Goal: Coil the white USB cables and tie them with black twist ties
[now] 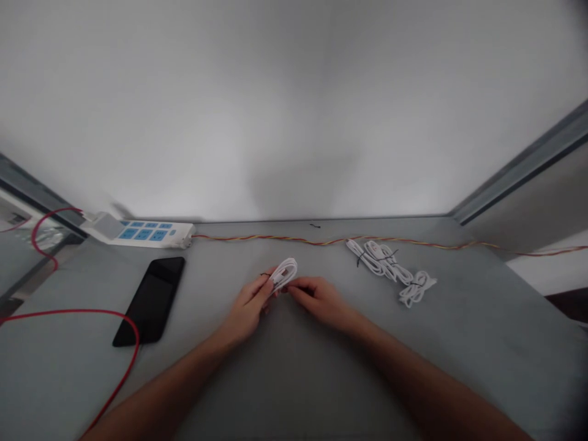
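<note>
We find the left hand (247, 304) closed on one white cable coil (288, 267), the right hand (324, 300) pinched beside it, grip contents unclear. We count three tied white coils (388, 264) rightward, one black phone (149, 300) and one power strip (151, 234) leftward.

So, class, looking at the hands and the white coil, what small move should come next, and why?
Probably the right hand should wrap what looks like a dark tie snugly around the coiled white cable. The left hand holds that coil, the right hand is close beside it, and the white bundles at right are bound.
</note>
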Demonstrator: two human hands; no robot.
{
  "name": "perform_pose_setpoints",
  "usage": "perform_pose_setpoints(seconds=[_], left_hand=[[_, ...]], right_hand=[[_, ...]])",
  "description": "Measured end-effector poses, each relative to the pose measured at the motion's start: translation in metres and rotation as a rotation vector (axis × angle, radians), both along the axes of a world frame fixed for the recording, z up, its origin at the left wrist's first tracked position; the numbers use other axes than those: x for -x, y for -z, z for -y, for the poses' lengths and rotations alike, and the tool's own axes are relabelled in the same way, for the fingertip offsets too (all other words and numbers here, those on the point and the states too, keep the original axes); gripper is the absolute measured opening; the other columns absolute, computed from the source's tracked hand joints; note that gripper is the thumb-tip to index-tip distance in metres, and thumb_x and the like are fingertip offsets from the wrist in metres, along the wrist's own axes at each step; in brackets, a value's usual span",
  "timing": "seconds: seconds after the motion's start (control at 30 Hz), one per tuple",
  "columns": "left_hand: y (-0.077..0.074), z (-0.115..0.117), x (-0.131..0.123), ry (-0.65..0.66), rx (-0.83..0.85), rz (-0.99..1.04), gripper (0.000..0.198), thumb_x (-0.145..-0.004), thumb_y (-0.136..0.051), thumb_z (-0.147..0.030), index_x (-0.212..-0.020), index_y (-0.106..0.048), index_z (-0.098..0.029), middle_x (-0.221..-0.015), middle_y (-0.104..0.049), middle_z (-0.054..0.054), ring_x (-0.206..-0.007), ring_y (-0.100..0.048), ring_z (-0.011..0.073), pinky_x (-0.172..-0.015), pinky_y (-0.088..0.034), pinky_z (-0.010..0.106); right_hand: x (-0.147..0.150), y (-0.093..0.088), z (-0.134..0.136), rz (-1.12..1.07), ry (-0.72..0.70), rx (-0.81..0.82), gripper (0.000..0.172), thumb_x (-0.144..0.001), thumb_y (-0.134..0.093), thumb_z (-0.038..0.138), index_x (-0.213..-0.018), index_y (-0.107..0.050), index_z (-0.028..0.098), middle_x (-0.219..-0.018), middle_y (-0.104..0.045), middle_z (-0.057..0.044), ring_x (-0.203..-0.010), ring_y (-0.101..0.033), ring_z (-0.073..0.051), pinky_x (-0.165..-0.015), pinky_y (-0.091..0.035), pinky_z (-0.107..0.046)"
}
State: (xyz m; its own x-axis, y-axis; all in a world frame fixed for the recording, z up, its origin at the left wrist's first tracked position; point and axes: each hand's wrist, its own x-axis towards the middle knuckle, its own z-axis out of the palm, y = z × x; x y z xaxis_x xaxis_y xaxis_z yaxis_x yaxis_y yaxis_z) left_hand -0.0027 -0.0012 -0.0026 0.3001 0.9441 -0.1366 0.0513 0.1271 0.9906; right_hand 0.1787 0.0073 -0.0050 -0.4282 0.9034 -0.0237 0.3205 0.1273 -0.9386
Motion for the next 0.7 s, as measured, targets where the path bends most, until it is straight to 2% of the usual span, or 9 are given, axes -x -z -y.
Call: perform_pose_setpoints(seconds=[0.1,0.2,0.27,0.37,0.53,0.7], left_hand=[[0.001,0.001,0.001,0.03,-0.101,-0.176,0.05,-0.093,-0.039,-0.046,-0.133,-0.05,-0.018,-0.079,-0.054,0.002,-0.061,-0.046,0.0126,-0.056,-0.04,0.025],[0.0,0.004,0.003,0.039,-0.312,-0.395,0.047,-0.096,-0.033,-0.039,-0.134,-0.049,-0.016,-0.092,-0.063,0.007,-0.082,-0.057,0.0182,-0.076,-0.047,0.031],[0.0,0.005,0.003,0.059,-0.485,-0.548,0.045,-0.097,-0.032,-0.032,-0.135,-0.049,-0.015,-0.099,-0.063,0.009,-0.091,-0.058,0.0199,-0.085,-0.047,0.034],[0.005,0.006,0.003,0.114,-0.697,-0.759,0.045,-0.095,-0.031,-0.023,-0.137,-0.045,-0.015,-0.093,-0.062,0.01,-0.082,-0.059,0.0194,-0.077,-0.05,0.034],[0.012,0.006,0.001,0.114,-0.853,-0.938,0.045,-0.094,-0.031,-0.017,-0.137,-0.043,-0.013,-0.092,-0.06,0.011,-0.077,-0.058,0.0195,-0.072,-0.052,0.034],[0.012,0.009,-0.002,0.069,-0.865,-0.914,0.044,-0.095,-0.031,-0.018,-0.137,-0.042,-0.012,-0.088,-0.059,0.01,-0.074,-0.058,0.0182,-0.068,-0.052,0.031]], right_hand=[[0.004,0.002,0.004,-0.109,-0.018,0.2,0.026,-0.088,-0.05,0.034,-0.075,-0.065,0.017,-0.053,-0.048,0.004,-0.043,-0.041,-0.008,-0.042,-0.032,-0.02],[0.007,0.004,0.006,-0.267,-0.016,0.388,0.037,-0.085,-0.052,0.05,-0.077,-0.063,0.015,-0.057,-0.052,0.003,-0.041,-0.045,-0.007,-0.038,-0.035,-0.019],[0.008,0.005,0.005,-0.34,-0.012,0.485,0.048,-0.082,-0.051,0.061,-0.079,-0.062,0.015,-0.061,-0.055,0.002,-0.041,-0.049,-0.007,-0.036,-0.037,-0.019],[0.009,0.005,0.004,-0.385,-0.004,0.54,0.055,-0.075,-0.054,0.069,-0.076,-0.061,0.014,-0.061,-0.058,0.001,-0.041,-0.051,-0.007,-0.037,-0.041,-0.019],[0.008,0.007,0.003,-0.4,0.002,0.564,0.048,-0.064,-0.071,0.062,-0.071,-0.062,0.014,-0.061,-0.061,0.001,-0.042,-0.054,-0.007,-0.037,-0.043,-0.019],[0.006,0.006,0.003,-0.47,0.077,0.663,0.037,-0.068,-0.074,0.049,-0.075,-0.063,0.015,-0.064,-0.064,0.0,-0.045,-0.058,-0.008,-0.038,-0.042,-0.017]])
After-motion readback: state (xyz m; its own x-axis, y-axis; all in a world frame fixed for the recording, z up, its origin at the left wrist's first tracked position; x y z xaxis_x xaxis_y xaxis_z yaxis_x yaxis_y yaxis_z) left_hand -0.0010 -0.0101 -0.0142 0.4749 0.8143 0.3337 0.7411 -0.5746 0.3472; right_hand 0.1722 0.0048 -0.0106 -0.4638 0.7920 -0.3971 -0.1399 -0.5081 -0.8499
